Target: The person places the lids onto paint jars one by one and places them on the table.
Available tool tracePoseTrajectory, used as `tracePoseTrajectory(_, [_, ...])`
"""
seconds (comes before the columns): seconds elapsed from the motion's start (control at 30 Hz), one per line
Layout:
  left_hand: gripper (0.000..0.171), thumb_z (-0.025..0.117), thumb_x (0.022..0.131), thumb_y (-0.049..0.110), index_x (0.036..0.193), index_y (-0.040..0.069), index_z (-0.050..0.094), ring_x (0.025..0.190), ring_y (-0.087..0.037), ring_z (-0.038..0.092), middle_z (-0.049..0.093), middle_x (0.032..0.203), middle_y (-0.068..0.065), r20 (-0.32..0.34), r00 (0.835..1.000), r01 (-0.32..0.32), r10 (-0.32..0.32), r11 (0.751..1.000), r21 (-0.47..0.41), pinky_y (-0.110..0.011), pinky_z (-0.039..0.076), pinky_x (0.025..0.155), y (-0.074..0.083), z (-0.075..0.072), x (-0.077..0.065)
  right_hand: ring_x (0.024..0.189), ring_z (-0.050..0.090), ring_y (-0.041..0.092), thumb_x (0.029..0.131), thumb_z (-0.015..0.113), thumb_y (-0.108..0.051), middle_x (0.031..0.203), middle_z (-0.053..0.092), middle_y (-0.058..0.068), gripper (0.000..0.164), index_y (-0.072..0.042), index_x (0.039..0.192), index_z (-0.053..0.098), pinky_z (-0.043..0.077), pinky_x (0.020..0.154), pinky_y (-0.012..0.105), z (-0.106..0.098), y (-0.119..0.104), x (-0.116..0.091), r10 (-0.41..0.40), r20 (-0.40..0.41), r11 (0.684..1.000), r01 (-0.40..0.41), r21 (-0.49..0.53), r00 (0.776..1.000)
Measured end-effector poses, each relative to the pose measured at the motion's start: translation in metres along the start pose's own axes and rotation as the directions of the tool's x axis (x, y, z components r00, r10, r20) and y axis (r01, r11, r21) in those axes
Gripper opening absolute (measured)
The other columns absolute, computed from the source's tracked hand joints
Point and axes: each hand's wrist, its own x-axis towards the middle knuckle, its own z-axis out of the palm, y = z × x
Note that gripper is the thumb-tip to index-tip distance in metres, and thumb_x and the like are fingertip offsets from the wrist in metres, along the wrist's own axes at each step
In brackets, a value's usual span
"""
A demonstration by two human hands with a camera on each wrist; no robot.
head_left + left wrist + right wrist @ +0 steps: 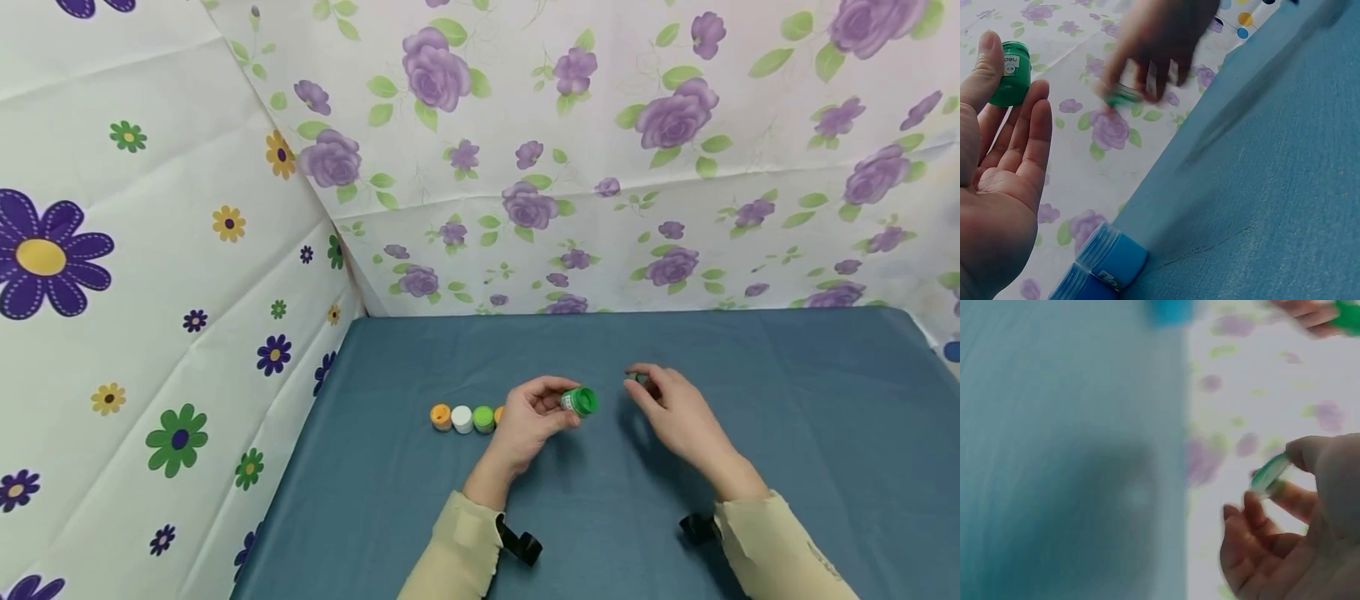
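My left hand [525,421] holds a small green paint jar [580,402] between thumb and fingers, its mouth tilted toward the head camera. In the left wrist view the same jar [1012,75] shows a white label. To the right, my right hand [678,417] pinches a thin round lid [1270,471] with a green rim between thumb and fingertips, apart from the jar. Behind the left hand stands a row of small jars: an orange one [441,417], a white one [462,419] and a light green one [483,419], with more hidden by the hand.
A blue cloth [600,533] covers the table. In the left wrist view two blue jars [1116,255] stand side by side on it. Flowered sheets [480,150] hang behind the table and along its left side. Black camera straps [519,542] sit at both wrists.
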Motion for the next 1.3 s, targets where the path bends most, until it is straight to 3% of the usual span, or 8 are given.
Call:
tracePoseTrajectory(0.07, [0.072, 0.091, 0.084, 0.036, 0.13, -0.012, 0.066, 0.094, -0.009, 0.073, 0.077, 0.108, 0.004, -0.007, 1.0, -0.004, 0.004, 1.0, 0.002, -0.025, 0.061, 0.083, 0.001, -0.001, 0.0, 0.102, 0.063, 0.022, 0.113, 0.055, -0.044, 0.116, 0.064, 0.006, 0.046, -0.012, 0.147, 0.059, 0.053, 0.082, 0.041, -0.004, -0.017, -0.008, -0.011, -0.045, 0.988, 0.018, 0.156, 0.999])
tracePoseTrajectory(0.17, [0.067, 0.091, 0.084, 0.034, 0.129, -0.011, 0.067, 0.093, -0.009, 0.074, 0.077, 0.106, 0.003, -0.016, 1.0, -0.01, 0.01, 1.0, 0.003, -0.026, 0.061, 0.081, 0.002, -0.002, 0.0, 0.115, 0.061, 0.02, 0.111, 0.062, -0.04, 0.127, 0.066, 0.006, 0.041, -0.014, 0.143, 0.058, 0.054, 0.089, 0.035, -0.009, -0.041, -0.021, -0.038, -0.077, 0.931, 0.063, 0.36, 0.996])
tracePoseTrajectory(0.27, [0.069, 0.09, 0.084, 0.034, 0.129, -0.013, 0.066, 0.091, -0.01, 0.074, 0.078, 0.103, 0.002, -0.016, 1.0, -0.007, 0.007, 1.0, 0.001, -0.028, 0.061, 0.082, 0.001, -0.002, 0.0, 0.115, 0.061, 0.018, 0.11, 0.066, -0.03, 0.135, 0.066, 0.006, 0.042, -0.018, 0.149, 0.057, 0.055, 0.084, 0.03, -0.011, -0.053, -0.029, -0.117, -0.089, 0.908, 0.143, 0.394, 0.989])
tracePoseTrajectory(0.4, [0.072, 0.089, 0.084, 0.037, 0.129, -0.014, 0.066, 0.091, -0.01, 0.075, 0.077, 0.102, 0.002, -0.01, 1.0, 0.005, -0.005, 1.0, -0.008, -0.03, 0.062, 0.084, 0.003, 0.001, -0.002, 0.117, 0.061, 0.015, 0.109, 0.067, -0.025, 0.146, 0.062, 0.002, 0.046, -0.025, 0.155, 0.058, 0.055, 0.082, 0.032, -0.007, -0.057, -0.032, -0.248, -0.089, 0.927, 0.263, 0.269, 0.965])
tracePoseTrajectory(0.53, [0.078, 0.09, 0.081, 0.042, 0.129, -0.014, 0.066, 0.092, -0.009, 0.075, 0.078, 0.103, 0.004, -0.008, 1.0, 0.022, -0.022, 1.0, -0.016, -0.029, 0.062, 0.085, 0.004, 0.003, -0.002, 0.124, 0.056, 0.016, 0.105, 0.072, -0.016, 0.144, 0.06, -0.002, 0.043, -0.02, 0.148, 0.065, 0.053, 0.086, 0.033, -0.004, -0.056, -0.032, -0.334, -0.089, 0.913, 0.345, 0.218, 0.938])
tracePoseTrajectory(0.93, [0.085, 0.09, 0.082, 0.045, 0.129, -0.021, 0.063, 0.089, -0.008, 0.074, 0.078, 0.099, 0.006, 0.04, 0.999, 0.033, -0.034, 0.999, 0.022, -0.027, 0.062, 0.084, 0.003, 0.001, -0.001, 0.128, 0.054, 0.027, 0.095, 0.083, -0.01, 0.135, 0.066, 0.002, 0.047, -0.018, 0.139, 0.071, 0.051, 0.099, 0.052, -0.009, -0.058, -0.033, -0.451, -0.091, 0.892, 0.45, -0.029, 0.888])
tracePoseTrajectory(1.13, [0.074, 0.09, 0.087, 0.038, 0.128, -0.019, 0.065, 0.088, -0.008, 0.073, 0.076, 0.098, 0.006, 0.092, 0.995, 0.028, -0.034, 0.997, 0.067, -0.026, 0.061, 0.082, 0.003, 0.002, -0.001, 0.113, 0.058, 0.025, 0.094, 0.084, -0.038, 0.104, 0.069, -0.005, 0.022, -0.022, 0.104, 0.074, 0.052, 0.091, 0.049, -0.011, -0.061, -0.033, -0.4, -0.095, 0.904, 0.376, -0.201, 0.912])
tracePoseTrajectory(1.3, [0.072, 0.088, 0.086, 0.035, 0.129, -0.018, 0.065, 0.089, -0.009, 0.072, 0.076, 0.104, 0.006, 0.137, 0.989, 0.043, -0.052, 0.997, 0.072, -0.026, 0.061, 0.082, 0.001, 0.004, 0.0, 0.083, 0.058, 0.019, 0.106, 0.065, -0.052, 0.068, 0.054, -0.012, 0.045, -0.029, 0.068, 0.063, 0.05, 0.077, 0.042, -0.009, -0.066, -0.033, -0.314, -0.081, 0.913, 0.277, -0.3, 0.946])
